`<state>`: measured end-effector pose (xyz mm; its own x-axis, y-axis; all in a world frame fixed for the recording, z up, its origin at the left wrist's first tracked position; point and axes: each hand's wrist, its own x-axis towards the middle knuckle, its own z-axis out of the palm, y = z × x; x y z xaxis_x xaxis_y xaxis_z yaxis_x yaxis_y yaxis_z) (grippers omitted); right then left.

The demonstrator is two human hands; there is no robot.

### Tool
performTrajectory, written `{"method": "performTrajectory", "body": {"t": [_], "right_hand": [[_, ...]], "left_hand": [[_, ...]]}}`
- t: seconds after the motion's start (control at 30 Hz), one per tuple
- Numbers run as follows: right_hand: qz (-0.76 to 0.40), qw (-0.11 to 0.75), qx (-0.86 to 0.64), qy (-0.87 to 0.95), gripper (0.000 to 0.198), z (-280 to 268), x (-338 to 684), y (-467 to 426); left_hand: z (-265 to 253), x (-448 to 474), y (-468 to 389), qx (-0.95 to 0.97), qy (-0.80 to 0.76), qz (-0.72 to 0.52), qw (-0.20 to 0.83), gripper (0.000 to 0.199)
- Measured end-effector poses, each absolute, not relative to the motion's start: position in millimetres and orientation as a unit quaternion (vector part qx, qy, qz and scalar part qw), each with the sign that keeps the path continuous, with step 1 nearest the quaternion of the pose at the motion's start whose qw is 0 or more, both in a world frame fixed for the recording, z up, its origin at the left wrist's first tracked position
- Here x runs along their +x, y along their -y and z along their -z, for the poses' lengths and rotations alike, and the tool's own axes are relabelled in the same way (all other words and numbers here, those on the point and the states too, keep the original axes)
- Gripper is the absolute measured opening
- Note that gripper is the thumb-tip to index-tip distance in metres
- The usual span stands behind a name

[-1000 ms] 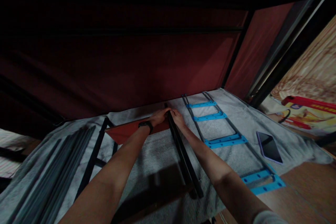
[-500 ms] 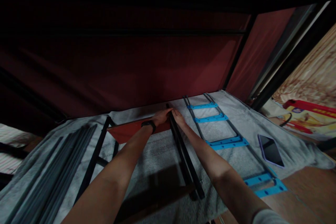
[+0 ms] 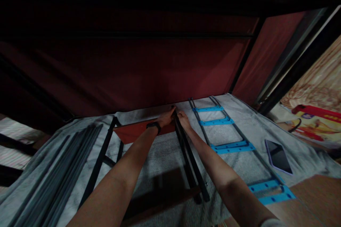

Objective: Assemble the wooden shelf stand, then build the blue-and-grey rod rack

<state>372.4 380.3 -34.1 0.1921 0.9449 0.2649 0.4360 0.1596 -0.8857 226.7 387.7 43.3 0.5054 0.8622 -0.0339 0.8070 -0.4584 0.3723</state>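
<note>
A black metal frame (image 3: 190,159) with paired bars lies on a grey cloth, joined to a reddish-brown board (image 3: 133,133) and a second black side frame (image 3: 99,159) on the left. My left hand (image 3: 167,117), with a black band at the wrist, is closed around the far end of the paired bars, thumb up. On the right side of that same end, my right hand (image 3: 184,120) has its fingers pinched together. Whatever sits between those fingertips is too small and dark to make out. A small bolt (image 3: 206,183) sticks out near the bars' close end.
Several dark grey tubes (image 3: 64,173) lie together at left. Right of the frame are thin rods with blue perforated brackets (image 3: 234,147). A phone (image 3: 278,156) rests on the grey cloth (image 3: 245,113). A red-yellow box (image 3: 317,124) stands far right; dark frame bars pass overhead.
The view has shifted slightly, so the scene sits a little further right and lower. My right fingers have curled in more tightly beside the bar end; my left hand stays on it.
</note>
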Motion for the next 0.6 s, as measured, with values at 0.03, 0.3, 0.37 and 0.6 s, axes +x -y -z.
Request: {"method": "performTrajectory", "body": {"t": [0.03,0.3,0.37,0.6], "right_hand": [[-0.265,0.494,-0.593,0.578,0.024,33.5,372.4,-378.9],[-0.292,0.490,-0.583,0.579,0.026,27.5,375.0,-379.8],[-0.295,0.487,-0.580,0.583,0.026,26.7,376.2,-381.0],[-0.294,0.482,-0.574,0.593,0.028,28.5,376.3,-380.1]], "left_hand": [[-42.3,226.6,-388.3,0.850,-0.493,-0.077,0.172,0.077],[-39.3,228.3,-388.7,0.856,-0.484,-0.065,0.172,0.074],[-41.1,229.6,-385.2,0.858,-0.478,-0.065,0.176,0.073],[-72.1,191.8,-366.5,0.858,-0.471,-0.157,0.130,0.066]]}}
